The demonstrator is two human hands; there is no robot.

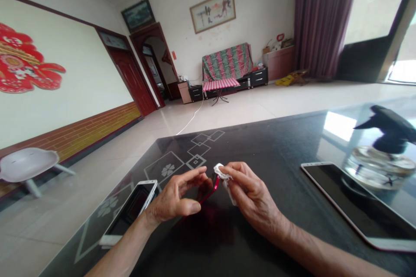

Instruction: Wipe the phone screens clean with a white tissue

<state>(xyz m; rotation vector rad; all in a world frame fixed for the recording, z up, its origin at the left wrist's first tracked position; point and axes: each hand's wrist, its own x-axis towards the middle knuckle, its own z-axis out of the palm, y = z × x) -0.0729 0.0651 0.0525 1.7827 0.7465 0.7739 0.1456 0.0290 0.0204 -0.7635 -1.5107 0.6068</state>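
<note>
A phone with a glossy red edge (216,183) is tilted between my hands above the dark tabletop. Its dark face is partly hidden by fingers. My left hand (178,197) curls around the phone's left side, thumb nearer me and fingers on the far side. Pinched in the fingers of my right hand (251,192) is a crumpled white tissue (218,170), which touches the phone's upper right edge. A loose end of the tissue hangs below those fingers.
A white phone (133,210) lies left of my left forearm. To the right are a large white-framed tablet (360,205) and a clear spray bottle (380,164) with a black nozzle. The glossy black table (273,138) has its far edge ahead; a white stool (29,164) stands left.
</note>
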